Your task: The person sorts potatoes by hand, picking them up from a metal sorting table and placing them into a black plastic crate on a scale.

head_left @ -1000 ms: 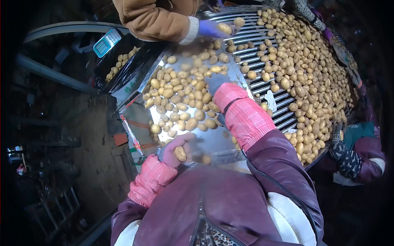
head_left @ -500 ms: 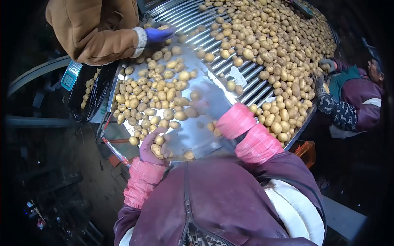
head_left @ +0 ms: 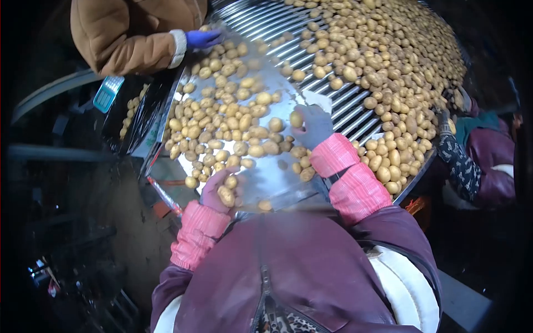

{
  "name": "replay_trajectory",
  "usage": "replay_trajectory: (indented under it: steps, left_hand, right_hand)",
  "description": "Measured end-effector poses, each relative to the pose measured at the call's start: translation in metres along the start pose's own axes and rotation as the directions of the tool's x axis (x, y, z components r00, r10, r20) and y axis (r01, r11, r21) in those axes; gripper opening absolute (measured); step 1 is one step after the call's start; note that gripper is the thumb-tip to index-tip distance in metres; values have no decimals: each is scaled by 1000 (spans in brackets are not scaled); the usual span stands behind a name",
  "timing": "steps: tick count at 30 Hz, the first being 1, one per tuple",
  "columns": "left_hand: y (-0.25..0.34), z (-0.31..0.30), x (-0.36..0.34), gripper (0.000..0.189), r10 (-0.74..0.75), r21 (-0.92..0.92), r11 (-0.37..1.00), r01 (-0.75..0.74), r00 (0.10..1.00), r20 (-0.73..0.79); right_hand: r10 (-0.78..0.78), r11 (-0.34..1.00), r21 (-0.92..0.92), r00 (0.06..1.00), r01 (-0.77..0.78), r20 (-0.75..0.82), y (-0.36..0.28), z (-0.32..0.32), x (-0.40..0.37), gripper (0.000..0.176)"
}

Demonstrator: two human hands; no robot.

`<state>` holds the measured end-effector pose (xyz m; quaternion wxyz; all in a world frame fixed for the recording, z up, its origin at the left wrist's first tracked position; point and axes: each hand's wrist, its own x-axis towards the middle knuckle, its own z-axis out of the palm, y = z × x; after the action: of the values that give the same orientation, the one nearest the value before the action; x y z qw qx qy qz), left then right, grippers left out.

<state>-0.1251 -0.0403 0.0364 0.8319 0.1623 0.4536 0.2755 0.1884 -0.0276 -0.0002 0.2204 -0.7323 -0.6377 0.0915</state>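
My left hand (head_left: 217, 191), in a purple glove with a pink cuff, is closed around a small potato (head_left: 226, 196) at the near edge of a shiny metal chute (head_left: 266, 172). My right hand (head_left: 313, 126), in a grey glove, pinches another potato (head_left: 296, 119) just above the chute's right side. Many small yellow potatoes (head_left: 222, 125) lie spread over the chute between and beyond my hands.
To the right, a slatted roller conveyor (head_left: 338, 114) carries several more potatoes (head_left: 383, 61). A person in a brown jacket reaches in at top left with a blue-gloved hand (head_left: 202, 39). Another person's patterned sleeve (head_left: 458, 161) is at the right. A black-lined crate (head_left: 133, 116) sits left.
My right hand has lifted off the chute and now pinches a potato. My left hand keeps its potato. The view has shifted slightly, and the blue-gloved hand has drawn back left.
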Motion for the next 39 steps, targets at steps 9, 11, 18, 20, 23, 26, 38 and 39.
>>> replay_trajectory:
  steps: [9, 11, 18, 20, 23, 26, 38, 39]
  left_hand:
    - [-11, -15, 6, 50, -79, -47, 995, 85, 990, 114]
    - [-13, -22, 8, 50, -90, -70, 993, 98, 990, 108]
    - [-14, -18, -2, 58, -67, -188, 978, 92, 988, 137]
    - [-11, -25, -11, 51, -51, -131, 988, 80, 976, 213]
    - [-13, -39, -17, 42, 44, 16, 999, -51, 962, 269]
    - [-10, -38, -31, 38, 143, 136, 975, -175, 965, 218]
    - [-19, -107, -72, 39, 402, 255, 897, -360, 905, -136]
    - [-20, -107, -78, 39, 400, 226, 906, -359, 901, -169]
  right_hand:
    - [-32, 880, 469, 976, -75, 216, -38, -54, -38, 83]
    - [-101, 995, 39, 961, 94, 258, 14, -45, -53, 87]
    - [-35, 999, -18, 915, 46, 403, 12, 6, -50, 90]
    - [103, 995, -45, 869, -93, 483, -20, 17, -31, 89]
    - [86, 996, -26, 894, -83, 441, -27, 45, -2, 84]
    - [-4, 994, 108, 956, -29, 292, -34, 64, 8, 77]
    - [-830, 511, 181, 428, 840, 357, -126, 55, -58, 59]
    - [-832, 495, 168, 410, 853, 373, -126, 73, -59, 62]
